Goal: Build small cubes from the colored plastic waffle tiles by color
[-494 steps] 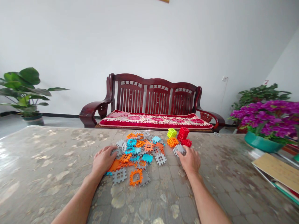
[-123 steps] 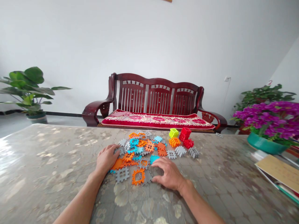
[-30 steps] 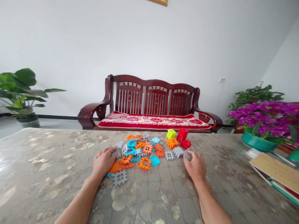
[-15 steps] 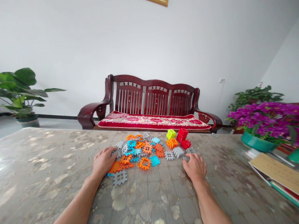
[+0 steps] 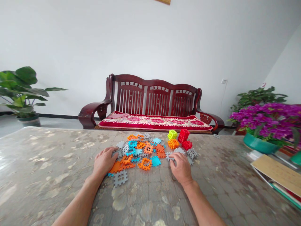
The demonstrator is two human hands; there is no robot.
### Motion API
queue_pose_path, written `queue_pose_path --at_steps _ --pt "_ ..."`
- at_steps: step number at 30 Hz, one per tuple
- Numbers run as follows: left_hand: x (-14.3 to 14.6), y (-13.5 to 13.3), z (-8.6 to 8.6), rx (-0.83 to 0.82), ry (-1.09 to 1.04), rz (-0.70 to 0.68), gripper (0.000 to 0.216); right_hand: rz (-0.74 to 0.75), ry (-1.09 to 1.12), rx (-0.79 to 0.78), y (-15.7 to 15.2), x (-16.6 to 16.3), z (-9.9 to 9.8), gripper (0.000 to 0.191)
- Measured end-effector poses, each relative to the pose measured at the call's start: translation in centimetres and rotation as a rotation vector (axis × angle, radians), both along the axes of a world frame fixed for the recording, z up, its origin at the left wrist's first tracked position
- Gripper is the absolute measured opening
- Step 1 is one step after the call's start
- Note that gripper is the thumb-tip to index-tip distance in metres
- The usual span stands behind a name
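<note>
A heap of flat interlocking plastic tiles (image 5: pixel 141 150), orange, blue and grey, lies on the marble-patterned table (image 5: pixel 47 175). My left hand (image 5: pixel 103 161) rests palm down on the heap's left edge, fingers curled over grey and orange tiles. My right hand (image 5: pixel 181 164) lies at the heap's right side, its fingertips on a row of grey tiles (image 5: pixel 191 153); whether it grips one is unclear. Behind them stand assembled cubes: a yellow-green cube (image 5: pixel 172 134), an orange cube (image 5: pixel 173 143) and red cubes (image 5: pixel 184 138). A single grey tile (image 5: pixel 119 178) lies nearest me.
A teal pot of purple flowers (image 5: pixel 258 144) and stacked books (image 5: pixel 277 175) sit at the table's right. Beyond the table stands a dark wooden bench with a red cushion (image 5: pixel 152 121). Potted plants stand on the floor at left (image 5: pixel 21 94) and right (image 5: pixel 261 94).
My right hand has slid left from the rightmost grey tile to the grey tiles nearer the heap. My left hand has stayed put on the heap's left edge.
</note>
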State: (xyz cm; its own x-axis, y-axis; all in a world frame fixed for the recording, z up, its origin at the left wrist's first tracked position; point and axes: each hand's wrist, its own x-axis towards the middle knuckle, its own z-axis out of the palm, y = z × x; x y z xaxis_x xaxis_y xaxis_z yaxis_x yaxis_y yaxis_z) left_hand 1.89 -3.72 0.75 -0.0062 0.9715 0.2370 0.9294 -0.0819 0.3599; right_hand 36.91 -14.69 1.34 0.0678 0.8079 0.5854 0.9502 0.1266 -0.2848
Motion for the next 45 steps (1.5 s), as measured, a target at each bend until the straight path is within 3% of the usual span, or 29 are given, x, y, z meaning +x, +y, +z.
queue_pose_path --at_steps 4,12,24,32,40,45 --pt "-0.1 0.1 -0.2 0.000 0.001 0.000 0.042 0.034 -0.034 -0.087 0.5 -1.5 -0.2 0.035" --pt "0.0 0.0 -0.2 -0.003 0.000 0.004 0.041 0.030 -0.092 -0.171 0.5 -1.4 -0.6 0.033" --pt "0.0 -0.1 0.0 0.009 0.001 0.009 0.040 0.005 -0.083 -0.164 0.5 -1.3 -0.3 0.027" --pt "0.0 0.0 -0.2 0.008 -0.004 0.006 0.040 -0.156 -0.175 -0.142 0.0 -1.3 0.2 0.018" --pt "-0.1 0.0 -0.1 -0.006 -0.001 0.010 0.041 -0.016 -0.120 -0.165 0.1 -1.4 -0.2 0.022" --pt "-0.1 0.1 -0.2 -0.019 0.005 0.006 0.042 -0.103 -0.140 -0.166 0.1 -1.4 -0.1 0.019"
